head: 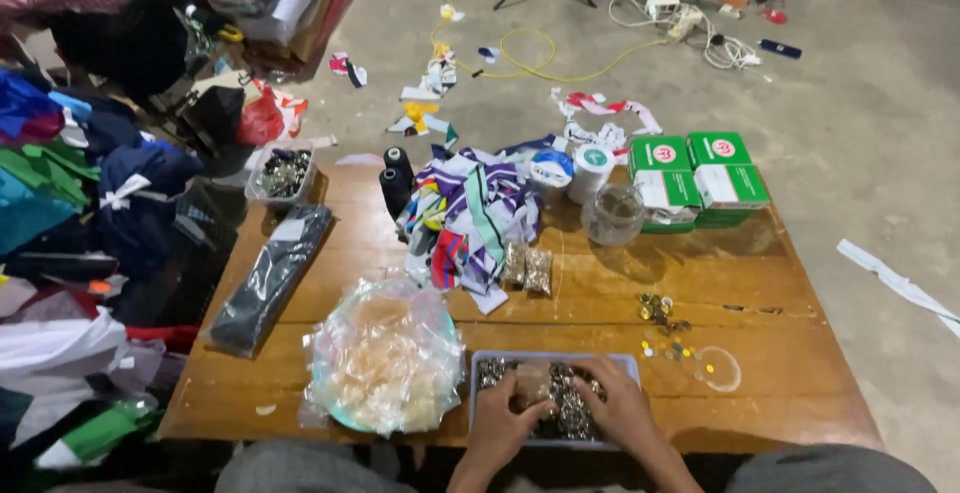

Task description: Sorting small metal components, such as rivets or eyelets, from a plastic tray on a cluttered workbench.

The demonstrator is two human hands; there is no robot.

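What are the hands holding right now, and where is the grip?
Left hand pinches a small clear bag at its lower edge; right hand rests among the metal pieces, hold unclear.

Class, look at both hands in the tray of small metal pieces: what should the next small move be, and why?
Probably drop a pinch of pieces into the small clear bag. The left hand holds it over the pale rectangular tray of small metal pieces, while the right hand rests in them, and two filled packets lie beyond.

Dim, even overhead light; soft shadows under clutter; slightly blurred, with wide-angle bending at edges
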